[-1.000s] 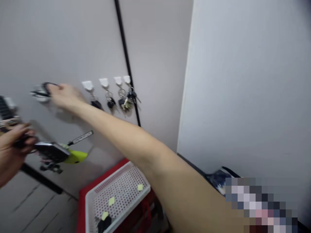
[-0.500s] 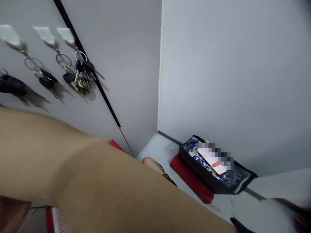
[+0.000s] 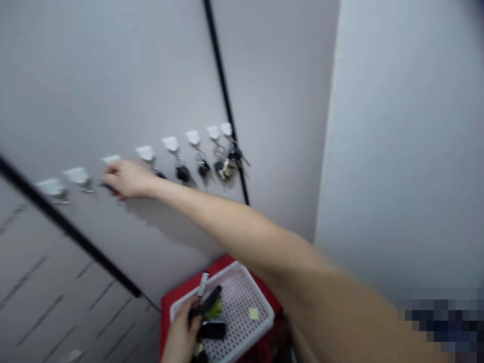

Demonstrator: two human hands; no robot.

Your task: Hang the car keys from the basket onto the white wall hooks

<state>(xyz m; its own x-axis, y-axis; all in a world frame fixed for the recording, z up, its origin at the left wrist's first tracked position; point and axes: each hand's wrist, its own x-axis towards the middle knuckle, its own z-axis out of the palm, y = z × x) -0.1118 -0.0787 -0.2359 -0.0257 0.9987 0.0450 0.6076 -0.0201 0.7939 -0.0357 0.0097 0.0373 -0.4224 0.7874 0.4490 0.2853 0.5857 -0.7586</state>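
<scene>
My right hand (image 3: 127, 178) reaches far left to the wall, its fingers pinched on a small dark thing at a white hook (image 3: 111, 160); blur hides what it is. Along the row of white hooks, several to the right carry keys (image 3: 226, 166) with black fobs. Two hooks (image 3: 77, 175) left of my hand look bare. Low in the picture my left hand (image 3: 181, 334) is closed round a bunch of black and green key tags (image 3: 208, 308) with a marker sticking up, held over a white perforated basket (image 3: 262, 322).
The basket sits on a red box (image 3: 176, 300) on the floor by the wall. A black strip (image 3: 222, 85) runs up the wall behind the last hooks, another (image 3: 68, 228) slants down at the left. A plain white wall (image 3: 397, 151) closes the right.
The view has swung back left from the corner to the hooks. My left hand, earlier raised at the left with the bunch, is now down over the basket.
</scene>
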